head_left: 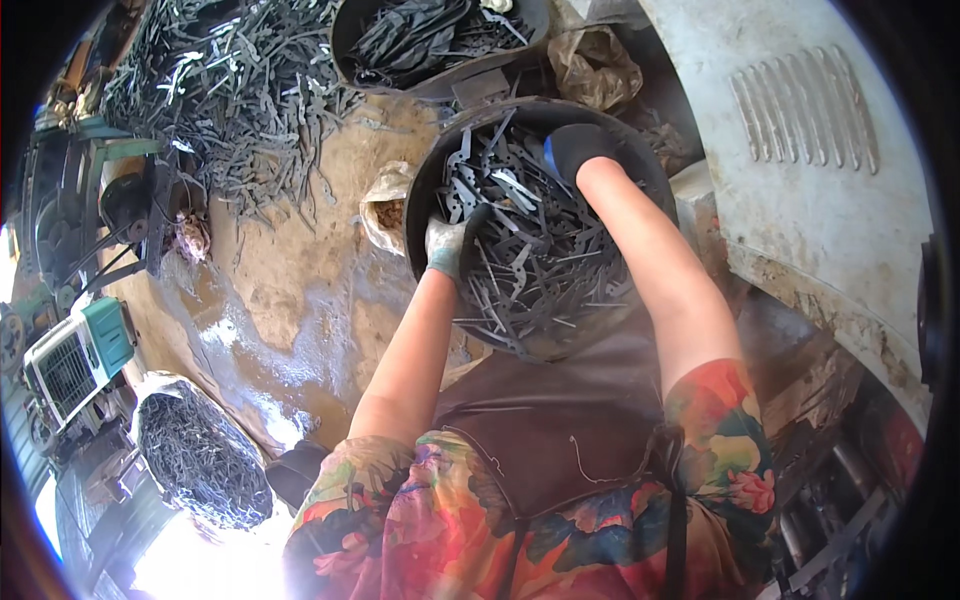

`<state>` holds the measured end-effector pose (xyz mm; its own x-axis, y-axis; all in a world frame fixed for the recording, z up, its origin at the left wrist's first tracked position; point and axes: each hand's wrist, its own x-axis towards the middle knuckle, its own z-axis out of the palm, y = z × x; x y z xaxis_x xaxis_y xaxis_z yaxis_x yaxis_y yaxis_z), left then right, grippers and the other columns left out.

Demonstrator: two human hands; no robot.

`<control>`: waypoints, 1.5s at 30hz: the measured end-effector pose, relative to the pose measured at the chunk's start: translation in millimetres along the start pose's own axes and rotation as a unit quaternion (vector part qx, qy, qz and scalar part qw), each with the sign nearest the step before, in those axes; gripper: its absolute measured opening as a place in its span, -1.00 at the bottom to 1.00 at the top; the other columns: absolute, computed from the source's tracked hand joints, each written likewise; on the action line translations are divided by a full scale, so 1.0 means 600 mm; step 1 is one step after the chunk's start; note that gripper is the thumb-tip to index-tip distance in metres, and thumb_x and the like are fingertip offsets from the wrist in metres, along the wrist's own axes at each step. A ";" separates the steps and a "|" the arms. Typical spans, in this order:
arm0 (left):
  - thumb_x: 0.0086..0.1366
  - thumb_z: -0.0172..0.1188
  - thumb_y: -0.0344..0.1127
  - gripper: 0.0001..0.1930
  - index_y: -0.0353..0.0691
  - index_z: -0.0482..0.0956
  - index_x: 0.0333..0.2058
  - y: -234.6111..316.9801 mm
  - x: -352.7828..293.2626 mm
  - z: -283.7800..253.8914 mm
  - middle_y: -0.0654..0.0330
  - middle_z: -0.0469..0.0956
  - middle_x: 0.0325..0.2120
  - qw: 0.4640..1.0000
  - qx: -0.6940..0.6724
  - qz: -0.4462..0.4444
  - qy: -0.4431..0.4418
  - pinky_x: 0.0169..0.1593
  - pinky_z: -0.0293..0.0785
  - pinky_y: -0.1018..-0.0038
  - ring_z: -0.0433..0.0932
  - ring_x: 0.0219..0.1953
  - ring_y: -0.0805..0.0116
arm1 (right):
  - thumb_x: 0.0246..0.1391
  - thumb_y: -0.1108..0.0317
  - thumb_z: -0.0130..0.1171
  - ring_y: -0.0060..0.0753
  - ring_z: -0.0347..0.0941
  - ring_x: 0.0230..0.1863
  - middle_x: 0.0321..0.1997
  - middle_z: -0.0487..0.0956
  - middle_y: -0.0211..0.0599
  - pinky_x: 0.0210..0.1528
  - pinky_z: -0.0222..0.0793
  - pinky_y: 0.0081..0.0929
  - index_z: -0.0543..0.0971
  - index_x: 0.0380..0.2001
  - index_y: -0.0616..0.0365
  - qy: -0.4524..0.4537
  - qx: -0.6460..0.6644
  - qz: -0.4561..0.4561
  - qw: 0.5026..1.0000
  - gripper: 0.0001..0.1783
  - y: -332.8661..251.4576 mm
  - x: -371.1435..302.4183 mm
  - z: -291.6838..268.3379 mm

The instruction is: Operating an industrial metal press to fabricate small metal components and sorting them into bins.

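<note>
In front of me stands a round dark bin (665,190), holding a heap of flat, notched grey metal pieces (530,250). My left hand (447,240), in a pale glove with darkened fingers, reaches over the bin's left side and touches the heap. Its fingertips blend into the dark metal, so their grip is unclear. On the far right side of the bin, my right hand (577,150) wears a dark glove with a blue edge. That glove's fingers point down among the pieces and are hidden. Some shiny strips (515,188) lie between the two hands.
Another round tub (440,90) with metal pieces and dark cloth stands beyond the bin. Similar pieces are piled on the floor (230,110) at far left. An open sack (385,210) sits left of the bin, a filled sack (200,455) lower left. A pale metal panel (790,110) rises at right.
</note>
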<state>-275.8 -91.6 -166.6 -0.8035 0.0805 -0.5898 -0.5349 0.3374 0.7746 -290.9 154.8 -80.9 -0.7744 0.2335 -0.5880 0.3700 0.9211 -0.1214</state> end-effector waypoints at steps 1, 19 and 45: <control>-0.09 0.48 -0.17 -0.27 -0.40 0.38 0.03 -0.013 0.007 -0.004 0.11 0.52 -0.13 1.000 0.020 -0.003 0.019 -0.15 0.50 0.45 0.53 -0.19 0.31 | 0.17 -0.15 -0.27 -0.04 0.47 0.01 -0.08 0.56 -0.04 0.09 0.33 -0.24 0.63 -0.18 0.07 -0.002 -0.005 0.002 1.000 -0.38 -0.003 -0.001 -0.007; 0.05 0.35 -0.33 -0.56 -0.28 0.46 -0.08 0.110 -0.027 0.011 0.21 0.55 -0.27 0.982 -0.096 -0.098 -0.127 -0.29 0.50 0.50 0.54 -0.29 0.39 | 0.14 -0.14 -0.26 -0.03 0.52 -0.08 -0.18 0.59 -0.04 0.04 0.37 -0.24 0.66 -0.29 0.08 -0.017 0.025 -0.091 0.995 -0.38 0.020 0.010 0.055; -0.29 0.58 -0.18 0.09 -0.41 0.08 0.18 0.098 -0.012 0.064 0.00 0.41 0.02 0.973 0.047 0.157 -0.160 0.07 0.41 0.37 0.45 0.01 0.23 | 0.14 -0.13 0.02 -0.40 0.41 0.01 -0.02 0.54 -0.27 0.08 0.28 -0.49 0.46 0.07 0.11 0.060 0.585 -0.110 0.801 -0.39 0.015 -0.014 0.155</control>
<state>-291.2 -36.5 -125.6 -0.7931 0.4761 -0.3799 -0.2380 0.3318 0.9128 -233.3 131.9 -151.3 -0.9050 0.1979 -0.3765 0.3909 0.0380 -0.9196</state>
